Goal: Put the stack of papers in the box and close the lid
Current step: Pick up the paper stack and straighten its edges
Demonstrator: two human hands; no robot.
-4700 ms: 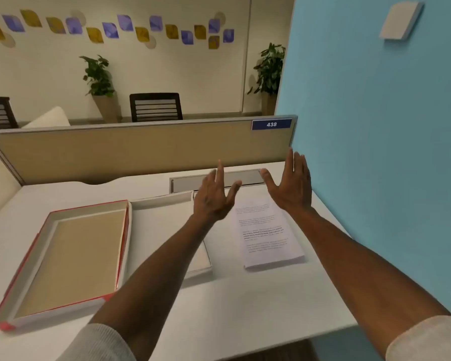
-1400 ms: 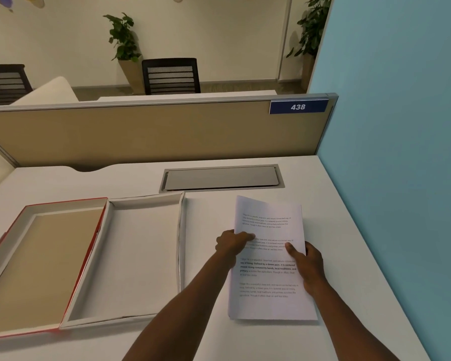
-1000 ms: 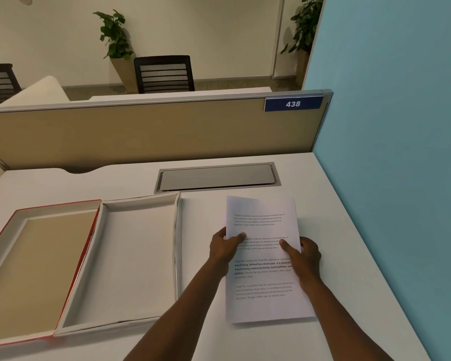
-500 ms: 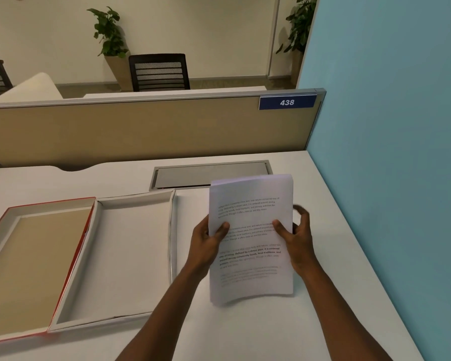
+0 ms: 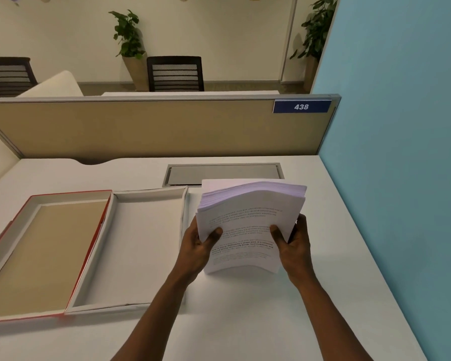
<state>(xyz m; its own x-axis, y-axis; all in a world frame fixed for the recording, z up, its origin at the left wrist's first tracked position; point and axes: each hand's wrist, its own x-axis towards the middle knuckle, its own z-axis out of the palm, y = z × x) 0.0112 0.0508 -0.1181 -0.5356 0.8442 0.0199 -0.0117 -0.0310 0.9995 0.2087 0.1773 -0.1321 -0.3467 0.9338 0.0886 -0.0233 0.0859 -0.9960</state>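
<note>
Left hand [image 5: 197,246] clamped on the left edge of the stack of papers [image 5: 248,230], thumb pressed flat across the printed top sheet, the other fingers tucked behind. Right hand [image 5: 294,246] mirrors it on the right edge, thumb on the front, fingers wrapped round the back. Both grips are firm, and the stack stands nearly upright between them, tipped back so the top edges of the sheets fan into view. The pages bow a little in the middle (the lower edge curves too, and whether it touches the desk is hard to say).

The stack sits over the white desk [image 5: 245,321], just right of the box [image 5: 146,246]. That box is open, a shallow white tray with low walls and nothing in it, its right wall close beside the left wrist. Joined along its left side lies the lid [image 5: 44,254], red-edged, folded out flat with its tan inside facing up.

Beyond the papers, a grey cable hatch [image 5: 223,174] is set flush in the desk. Behind that runs a beige partition [image 5: 141,128] carrying a blue plate [image 5: 301,106] marked 438, and a pale blue wall [image 5: 401,152] closes off the right side.
</note>
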